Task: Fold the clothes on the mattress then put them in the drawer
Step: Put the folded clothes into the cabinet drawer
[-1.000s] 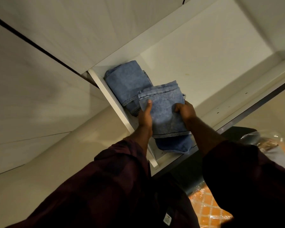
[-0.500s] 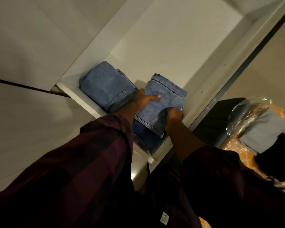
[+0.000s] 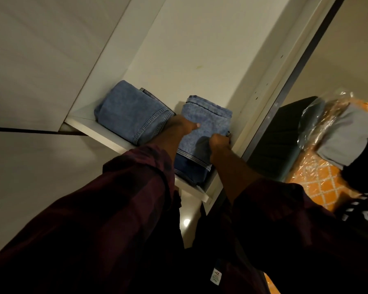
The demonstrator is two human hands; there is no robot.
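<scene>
Two folded denim pieces lie side by side in the open white drawer [image 3: 196, 60]. The left folded jeans [image 3: 130, 115] sit in the drawer's near left corner. The second folded denim piece [image 3: 208, 122] lies to their right. My left hand [image 3: 183, 126] rests flat on its top with the thumb stretched out. My right hand [image 3: 219, 141] grips the piece's right edge with curled fingers, close to the drawer's right wall.
White cabinet fronts [image 3: 30, 60] fill the left side. At the right lies the mattress with an orange patterned, plastic-wrapped cover [image 3: 319, 183], carrying a grey folded cloth [image 3: 344, 136], a black cloth [image 3: 363, 162] and a striped cloth [image 3: 363, 209]. A dark panel [image 3: 285, 141] stands beside the drawer.
The second denim piece went from being held over the first jeans to lying flat beside them. My left hand shifted from gripping its edge to resting on top. The view swung right.
</scene>
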